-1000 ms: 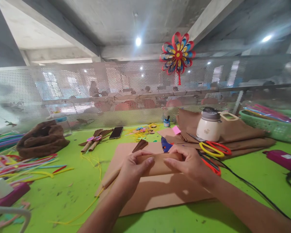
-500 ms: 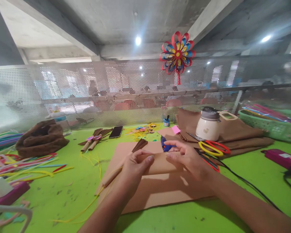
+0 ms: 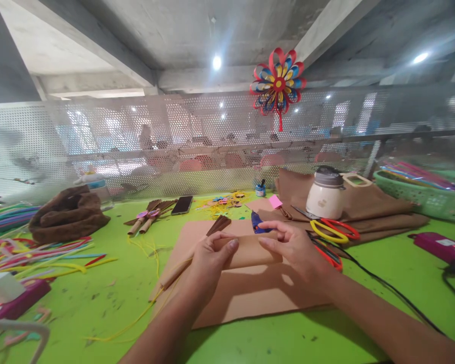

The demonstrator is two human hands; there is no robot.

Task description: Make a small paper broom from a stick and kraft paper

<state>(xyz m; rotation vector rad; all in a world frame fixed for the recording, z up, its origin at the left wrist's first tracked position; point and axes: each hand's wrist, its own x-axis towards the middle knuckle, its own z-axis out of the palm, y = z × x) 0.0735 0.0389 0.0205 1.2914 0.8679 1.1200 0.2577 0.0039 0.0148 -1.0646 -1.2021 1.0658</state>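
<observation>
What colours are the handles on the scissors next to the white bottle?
Yellow and red handles, seen best in the head view.

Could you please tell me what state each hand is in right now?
Left hand: closed on the left end of the raised brown piece.
Right hand: thumb over its right end; whether it grips cannot be told.

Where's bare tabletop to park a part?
Right: green tabletop between black cable and purple power strip. Left: between pipe cleaners and cardboard, bar yellow string. Crowded: far side, phone to cream flask, and by scissors.
</observation>
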